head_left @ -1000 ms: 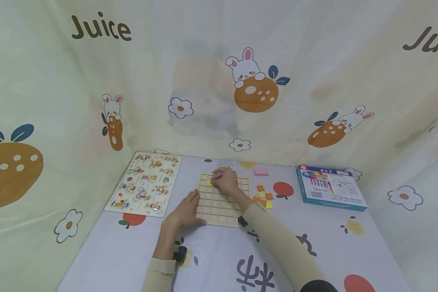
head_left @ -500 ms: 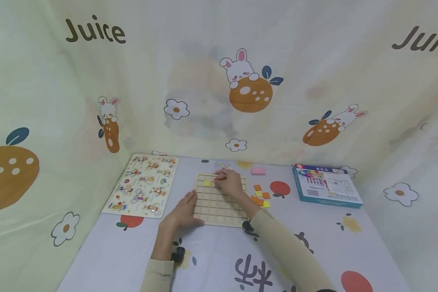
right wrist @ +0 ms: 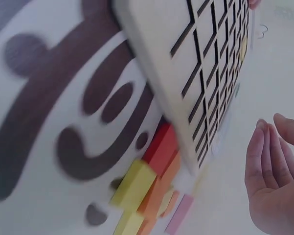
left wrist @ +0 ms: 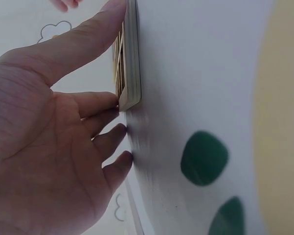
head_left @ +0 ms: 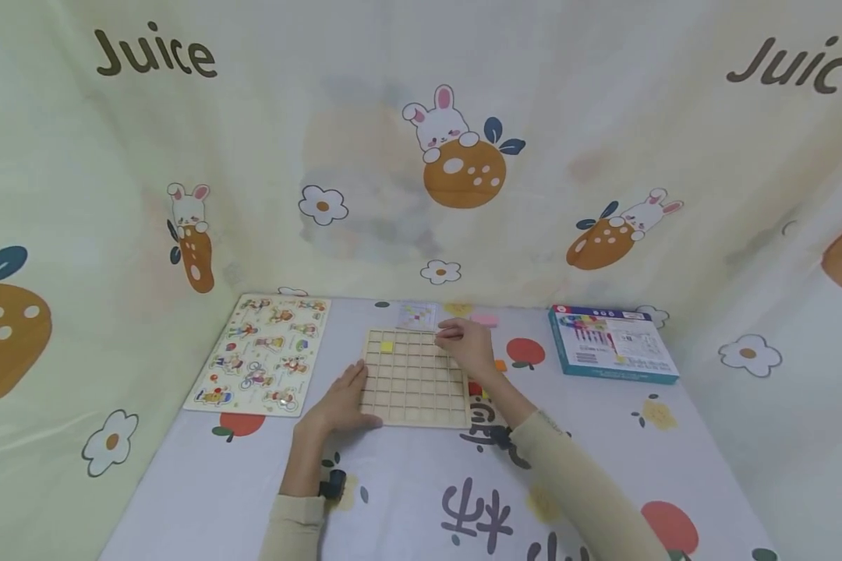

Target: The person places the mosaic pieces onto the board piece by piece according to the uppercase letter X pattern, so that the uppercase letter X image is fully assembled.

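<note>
Left hand pins the grid board, right hand hovers at its far corner.

The wooden grid board lies flat on the cartoon-print tablecloth, and the left hand rests at its near left corner, fingers straight, thumb laid along the board's edge, gripping nothing. The right hand sits over the far right corner of the board, fingers relaxed and loosely together, nothing held that I can see. One yellow tile sits in a cell near the board's far left corner. Just beside the board's right edge there's a little heap of loose tiles, yellow, orange and red. A picture puzzle board lies off to the left, and a blue box well off to the right.
</note>
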### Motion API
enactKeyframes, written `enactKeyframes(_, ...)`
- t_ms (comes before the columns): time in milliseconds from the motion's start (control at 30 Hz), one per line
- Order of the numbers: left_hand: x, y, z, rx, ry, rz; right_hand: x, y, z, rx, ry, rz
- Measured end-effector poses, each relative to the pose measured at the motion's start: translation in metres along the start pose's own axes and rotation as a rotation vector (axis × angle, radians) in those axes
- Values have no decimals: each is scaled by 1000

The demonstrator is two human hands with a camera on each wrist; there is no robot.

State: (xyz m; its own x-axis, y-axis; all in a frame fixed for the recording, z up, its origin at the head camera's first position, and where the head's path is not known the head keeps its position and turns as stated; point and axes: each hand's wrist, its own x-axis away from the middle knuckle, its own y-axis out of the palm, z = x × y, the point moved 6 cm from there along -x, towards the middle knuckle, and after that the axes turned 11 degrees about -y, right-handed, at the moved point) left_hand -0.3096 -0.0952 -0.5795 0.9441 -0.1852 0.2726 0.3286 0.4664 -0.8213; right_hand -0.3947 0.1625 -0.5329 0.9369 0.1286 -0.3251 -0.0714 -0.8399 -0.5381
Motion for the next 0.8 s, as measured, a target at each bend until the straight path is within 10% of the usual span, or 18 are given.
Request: enactKeyframes(800, -1, -1, -1, 20, 17, 8, 37, -52, 67, 368, 282, -63)
